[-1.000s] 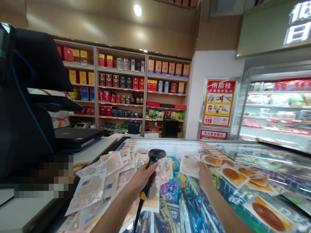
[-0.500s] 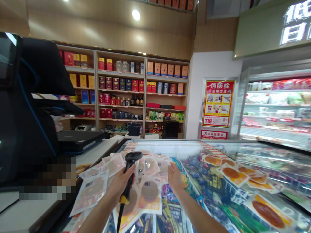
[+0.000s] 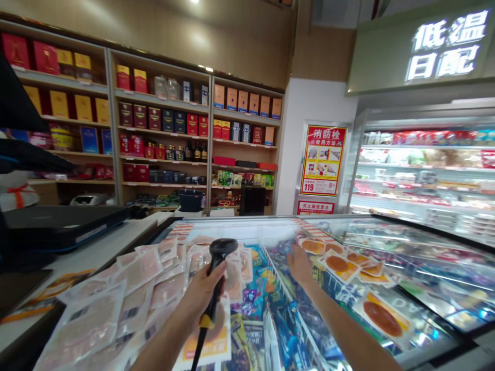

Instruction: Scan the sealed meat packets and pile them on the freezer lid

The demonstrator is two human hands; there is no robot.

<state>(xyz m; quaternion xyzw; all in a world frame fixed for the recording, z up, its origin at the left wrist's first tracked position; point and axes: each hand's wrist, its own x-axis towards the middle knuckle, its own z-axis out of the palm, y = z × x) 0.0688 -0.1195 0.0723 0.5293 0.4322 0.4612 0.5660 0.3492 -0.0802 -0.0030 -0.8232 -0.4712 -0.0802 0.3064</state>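
Observation:
A black and yellow handheld barcode scanner (image 3: 216, 288) is gripped upright in my left hand (image 3: 204, 291), its cable running down toward me. Around and under that hand, flat clear packets (image 3: 135, 273) with printed labels lie overlapping on the freezer glass. My right hand (image 3: 299, 264) hovers over the glass with fingers stretched forward and nothing visible in them. Closest to it are flat packets with round orange-brown pieces (image 3: 336, 264), spread on the right side of the freezer. A single packet of that kind (image 3: 382, 317) lies nearer to me.
Bagged goods (image 3: 255, 330) and a wire divider (image 3: 284, 288) show inside the chest freezer. At left stands a counter (image 3: 127, 245) with a black checkout machine (image 3: 65, 224). Shelves of boxes and bottles (image 3: 162, 129) line the back wall, and a lit chiller (image 3: 421, 175) stands at right.
The view has turned right. My right hand has left the clear packets at left and moved right toward the orange-brown ones. My left hand keeps the scanner.

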